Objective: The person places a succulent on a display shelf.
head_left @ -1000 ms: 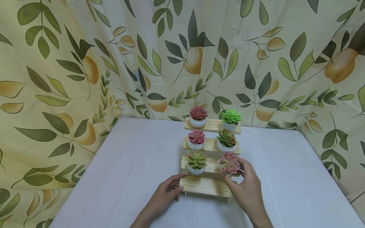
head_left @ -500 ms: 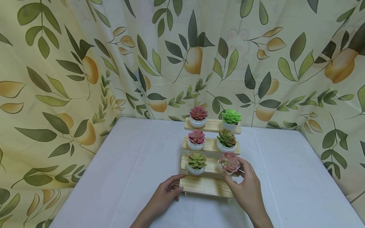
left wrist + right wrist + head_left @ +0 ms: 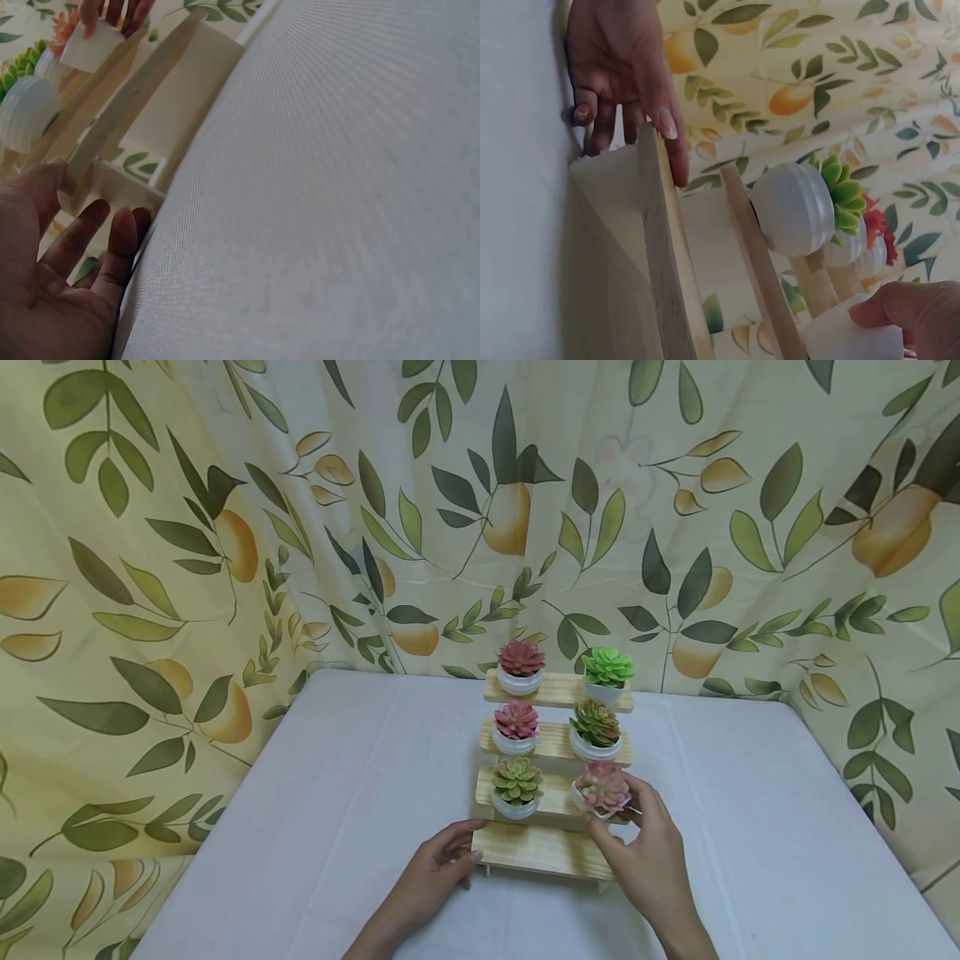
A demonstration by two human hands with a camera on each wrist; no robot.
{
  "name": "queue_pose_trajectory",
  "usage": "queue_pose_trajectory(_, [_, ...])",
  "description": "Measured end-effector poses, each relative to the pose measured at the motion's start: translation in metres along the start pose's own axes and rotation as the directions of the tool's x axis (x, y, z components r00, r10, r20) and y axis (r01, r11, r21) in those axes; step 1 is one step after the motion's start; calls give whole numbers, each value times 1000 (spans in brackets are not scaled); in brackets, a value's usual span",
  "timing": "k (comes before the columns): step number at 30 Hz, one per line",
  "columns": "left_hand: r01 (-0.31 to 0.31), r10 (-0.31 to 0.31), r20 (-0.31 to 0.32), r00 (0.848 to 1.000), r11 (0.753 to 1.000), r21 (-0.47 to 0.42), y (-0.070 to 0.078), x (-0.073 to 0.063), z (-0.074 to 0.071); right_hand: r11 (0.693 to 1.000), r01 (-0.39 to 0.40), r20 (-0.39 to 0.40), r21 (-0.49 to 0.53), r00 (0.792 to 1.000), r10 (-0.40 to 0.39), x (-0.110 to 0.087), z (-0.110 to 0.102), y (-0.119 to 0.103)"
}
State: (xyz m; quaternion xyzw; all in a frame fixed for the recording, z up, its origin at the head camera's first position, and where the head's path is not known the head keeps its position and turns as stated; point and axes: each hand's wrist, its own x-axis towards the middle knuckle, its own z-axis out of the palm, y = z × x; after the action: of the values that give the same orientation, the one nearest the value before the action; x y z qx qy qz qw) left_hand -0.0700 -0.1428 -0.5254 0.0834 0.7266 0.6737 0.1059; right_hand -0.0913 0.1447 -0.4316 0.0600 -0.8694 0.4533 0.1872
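Note:
A tiered wooden plant stand (image 3: 542, 850) stands on the table, its steps rising toward the back. At the left end of its lowest step, my left hand (image 3: 435, 870) grips the board; the left wrist view shows the thumb (image 3: 46, 180) on the board's end and the other fingers near the white leg. My right hand (image 3: 649, 853) pinches the white pot of a pink potted succulent (image 3: 604, 788) at the right of the second step up. In the right wrist view the thumb presses the side of this white pot (image 3: 847, 334). The pot's far side is hidden.
Left of the pink one sits a green potted succulent (image 3: 517, 783). Higher steps carry a rosy succulent (image 3: 517, 723), an olive-green one (image 3: 596, 727), a dark red one (image 3: 522, 662) and a bright green one (image 3: 608, 670). White cloth (image 3: 360, 793) covers the table; a leaf-patterned curtain (image 3: 465, 527) hangs behind.

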Motion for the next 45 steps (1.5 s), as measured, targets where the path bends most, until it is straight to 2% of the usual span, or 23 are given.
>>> queue_pose_trajectory(18, [14,-14,0,1000,1000,-9,-2,1,-2,996,18,37,-83,999,-15,-3,-3,3])
queue_pose_trajectory(29, [2,-2,11,1000,1000,-4,-3,3,-3,998,12,58,-66,998,-8,-6,-20,18])
queue_pose_trajectory(37, [-6,6,27,1000,1000,0,-3,6,-2,985,-25,40,-169,999,32,-10,-33,34])
queue_pose_trajectory(41, [-3,3,27,1000,1000,14,-3,6,-2,975,-8,18,-222,1000,12,-11,-39,44])
queue_pose_trajectory(45, [-9,9,-8,1000,999,51,-1,4,-3,963,28,12,-269,1000,-26,-12,-41,52])
